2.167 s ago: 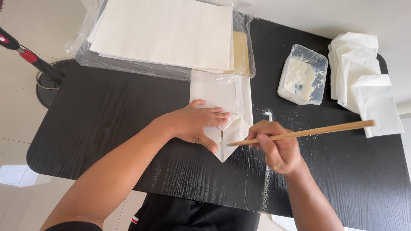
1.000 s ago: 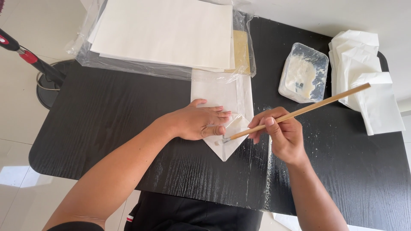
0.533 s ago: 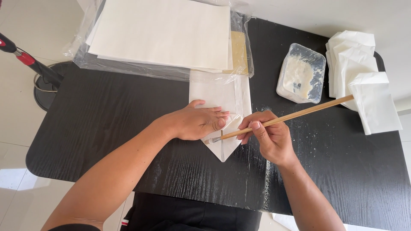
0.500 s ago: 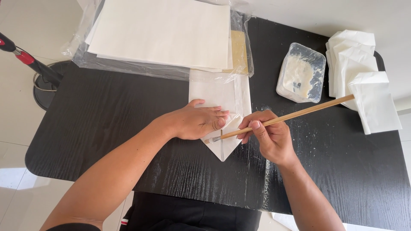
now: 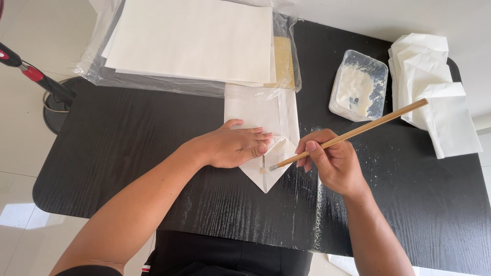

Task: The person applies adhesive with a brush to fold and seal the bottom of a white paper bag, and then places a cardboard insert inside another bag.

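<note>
Stick (image 5: 353, 134) of pale wood slants from its tip on the folded white paper (image 5: 266, 138) up and away to the right, pinched in the right hand (image 5: 332, 163). Left hand (image 5: 232, 145) lies flat, fingers together, pressing the paper's pointed fold onto the black table (image 5: 128, 148).

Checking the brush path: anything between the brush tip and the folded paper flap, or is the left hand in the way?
Nothing visible blocks it. The right hand holds the brush with its tip already on the folded paper. The left hand presses the paper just beside the tip, fingertips close but not across it.
</note>
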